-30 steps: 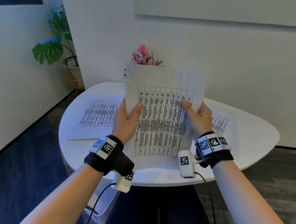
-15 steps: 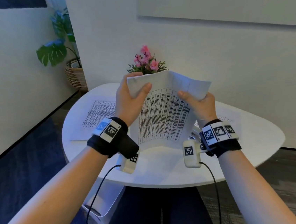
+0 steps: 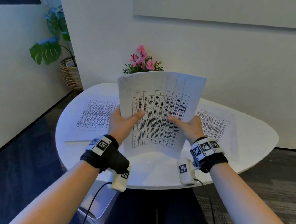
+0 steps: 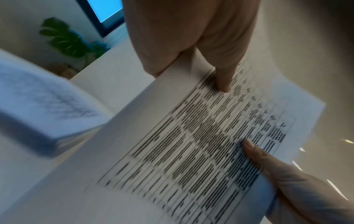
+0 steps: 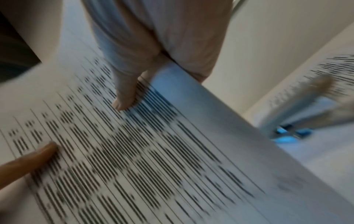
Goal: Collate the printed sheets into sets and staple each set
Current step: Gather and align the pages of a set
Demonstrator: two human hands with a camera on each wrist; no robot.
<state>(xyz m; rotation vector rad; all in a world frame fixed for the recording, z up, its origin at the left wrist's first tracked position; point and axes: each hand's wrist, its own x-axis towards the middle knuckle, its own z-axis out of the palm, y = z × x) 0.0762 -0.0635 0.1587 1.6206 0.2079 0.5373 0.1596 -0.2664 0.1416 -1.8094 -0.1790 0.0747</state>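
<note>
Pinching printed sheets (image 3: 159, 110) | left hand (image 3: 122, 124), right hand (image 3: 191, 128) | opposite edges, above table (image 3: 155, 173)

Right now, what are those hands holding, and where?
A set of printed sheets, raised above the table: left hand grips its left edge, right hand its right edge, thumbs on the front.

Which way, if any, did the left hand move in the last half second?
Yes: the left hand dropped down the left edge of the held sheets, away from the pink flowers.
</note>
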